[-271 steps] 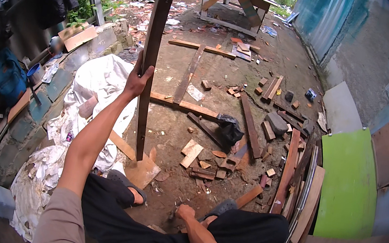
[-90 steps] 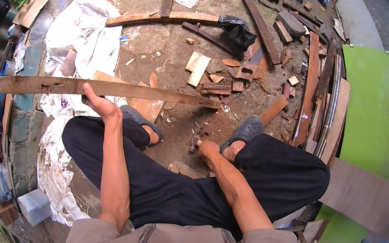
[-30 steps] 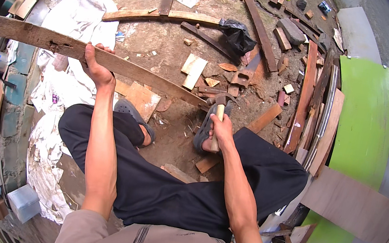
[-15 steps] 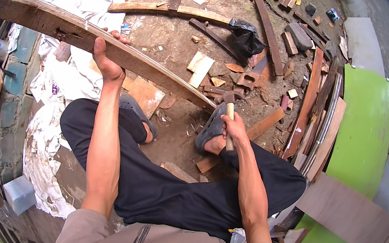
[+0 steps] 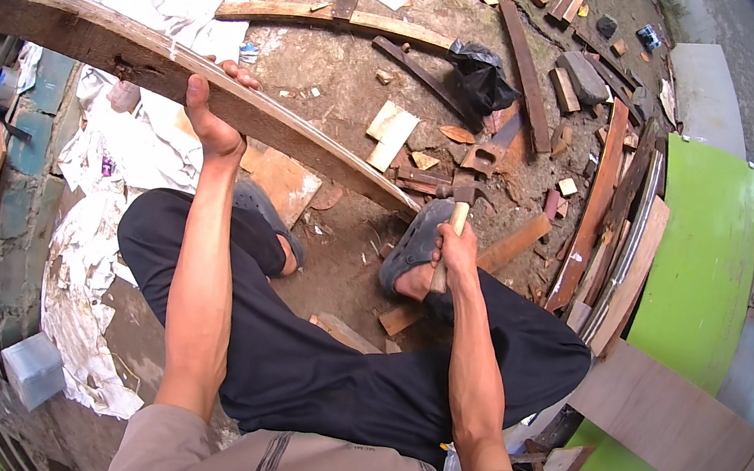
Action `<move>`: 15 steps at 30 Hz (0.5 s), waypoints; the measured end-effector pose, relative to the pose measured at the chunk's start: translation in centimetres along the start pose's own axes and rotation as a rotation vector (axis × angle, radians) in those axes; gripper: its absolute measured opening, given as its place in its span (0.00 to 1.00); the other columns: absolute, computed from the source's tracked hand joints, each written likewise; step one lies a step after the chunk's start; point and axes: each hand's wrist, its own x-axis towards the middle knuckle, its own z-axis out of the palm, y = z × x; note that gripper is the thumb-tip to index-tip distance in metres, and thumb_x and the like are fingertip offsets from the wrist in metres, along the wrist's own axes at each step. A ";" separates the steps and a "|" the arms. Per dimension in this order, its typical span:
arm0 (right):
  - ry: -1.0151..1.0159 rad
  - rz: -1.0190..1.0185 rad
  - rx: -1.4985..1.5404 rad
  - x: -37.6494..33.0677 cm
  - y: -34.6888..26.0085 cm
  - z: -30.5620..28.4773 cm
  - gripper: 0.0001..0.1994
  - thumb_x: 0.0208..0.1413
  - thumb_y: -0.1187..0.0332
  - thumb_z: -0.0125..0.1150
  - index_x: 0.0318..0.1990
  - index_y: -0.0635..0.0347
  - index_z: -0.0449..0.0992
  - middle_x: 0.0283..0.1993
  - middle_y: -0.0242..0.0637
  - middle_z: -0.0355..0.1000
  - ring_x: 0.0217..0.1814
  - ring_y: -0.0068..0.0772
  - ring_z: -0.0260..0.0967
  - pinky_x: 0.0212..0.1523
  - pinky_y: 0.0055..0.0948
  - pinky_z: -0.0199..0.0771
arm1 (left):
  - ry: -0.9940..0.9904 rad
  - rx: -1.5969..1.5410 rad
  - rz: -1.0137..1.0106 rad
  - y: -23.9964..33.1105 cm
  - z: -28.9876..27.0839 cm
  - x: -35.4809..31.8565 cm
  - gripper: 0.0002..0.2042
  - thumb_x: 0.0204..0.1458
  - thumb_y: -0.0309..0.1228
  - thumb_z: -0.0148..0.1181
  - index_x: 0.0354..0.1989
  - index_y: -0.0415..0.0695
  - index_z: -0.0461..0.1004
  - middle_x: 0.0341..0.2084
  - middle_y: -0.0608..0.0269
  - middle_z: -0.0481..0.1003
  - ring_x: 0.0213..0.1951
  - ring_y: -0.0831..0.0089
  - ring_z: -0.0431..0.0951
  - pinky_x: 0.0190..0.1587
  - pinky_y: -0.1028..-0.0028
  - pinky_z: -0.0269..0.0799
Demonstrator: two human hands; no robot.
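A long wooden plank [image 5: 303,142] slants from the upper left down to the ground beside my right shoe [image 5: 415,241]. My left hand [image 5: 220,113] is closed around it near its middle, thumb on the near face and fingertips over the far edge. In my right hand [image 5: 457,249] is a claw hammer [image 5: 460,214], gripped by its pale wooden handle with the dark metal head up and away from me. The hammer head is apart from the plank, a little right of its lower end. A handsaw [image 5: 487,154] lies on the ground beyond the hammer.
A black plastic bag [image 5: 478,80] lies near the saw. Wood strips [image 5: 525,77] and offcuts litter the ground ahead. Long boards [image 5: 587,213] and a green panel [image 5: 699,264] line the right side. White cloth [image 5: 172,5] spreads at left, near a clear plastic box [image 5: 33,369].
The hammer has tipped slightly, its head shifting a little to the right. My left hand still holds the plank in nearly the same place.
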 end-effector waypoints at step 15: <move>0.118 -0.124 -0.175 -2.1 0.6 2.8 0.09 0.58 0.69 0.53 0.41 0.62 0.63 0.18 0.33 0.62 0.12 0.27 0.62 0.10 0.31 0.61 | 0.012 0.008 0.001 -0.3 0.0 0.4 0.25 0.56 0.54 0.54 0.49 0.45 0.63 0.35 0.60 0.68 0.38 0.66 0.70 0.45 0.64 0.69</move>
